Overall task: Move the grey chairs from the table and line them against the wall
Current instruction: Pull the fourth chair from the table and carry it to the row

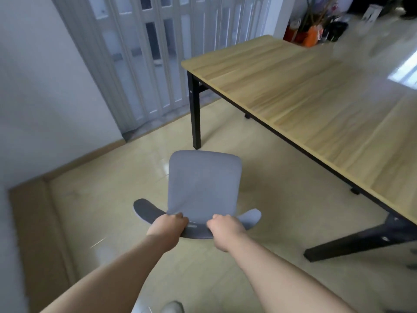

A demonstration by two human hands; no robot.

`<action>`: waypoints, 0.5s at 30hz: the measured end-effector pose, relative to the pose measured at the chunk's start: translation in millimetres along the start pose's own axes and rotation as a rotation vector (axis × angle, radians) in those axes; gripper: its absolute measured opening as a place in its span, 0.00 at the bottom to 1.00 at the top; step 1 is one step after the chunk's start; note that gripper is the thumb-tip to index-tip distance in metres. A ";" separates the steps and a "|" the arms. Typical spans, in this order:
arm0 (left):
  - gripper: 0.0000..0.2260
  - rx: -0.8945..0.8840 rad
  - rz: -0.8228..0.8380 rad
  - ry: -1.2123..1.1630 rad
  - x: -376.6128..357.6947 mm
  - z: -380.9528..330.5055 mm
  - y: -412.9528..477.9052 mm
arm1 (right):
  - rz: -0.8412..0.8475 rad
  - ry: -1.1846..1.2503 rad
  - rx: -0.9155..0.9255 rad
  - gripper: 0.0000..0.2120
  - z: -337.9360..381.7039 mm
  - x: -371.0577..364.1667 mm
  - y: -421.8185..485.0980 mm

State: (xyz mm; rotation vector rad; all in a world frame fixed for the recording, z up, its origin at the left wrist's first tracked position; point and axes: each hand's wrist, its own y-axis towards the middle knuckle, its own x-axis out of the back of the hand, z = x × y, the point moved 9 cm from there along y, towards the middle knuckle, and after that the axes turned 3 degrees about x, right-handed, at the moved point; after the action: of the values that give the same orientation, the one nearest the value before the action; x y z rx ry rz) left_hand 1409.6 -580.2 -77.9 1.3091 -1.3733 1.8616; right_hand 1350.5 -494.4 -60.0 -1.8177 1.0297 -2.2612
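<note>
A grey chair (204, 184) stands on the floor in front of me, seen from above, its seat pointing away and its curved backrest nearest me. My left hand (168, 227) grips the top of the backrest on the left. My right hand (225, 229) grips it on the right, a short gap between the two hands. The chair is clear of the wooden table (316, 96), which stretches away at the right. The chair's legs are hidden under the seat.
A white wall (45, 98) with a brown skirting board runs along the left. A grey folding door (158, 53) stands at the back. The table's black legs (195, 114) are near the chair. Clutter sits on the floor at the far right.
</note>
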 end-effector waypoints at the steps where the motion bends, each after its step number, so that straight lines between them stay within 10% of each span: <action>1: 0.16 0.023 -0.004 -0.007 -2.4 -7.7 -7.8 | -0.002 -0.017 0.013 0.17 -2.8 -3.2 -6.8; 15: 0.15 0.289 0.100 -0.165 -73.6 -186.8 -135.7 | 0.027 -0.188 0.288 0.17 -60.8 -99.4 -153.2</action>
State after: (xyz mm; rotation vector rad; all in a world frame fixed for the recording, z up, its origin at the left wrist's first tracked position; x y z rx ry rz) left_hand 1473.8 -346.8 -89.3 1.5930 -1.3059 2.1217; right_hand 1379.8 -304.4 -68.1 -1.8345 0.6560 -2.0479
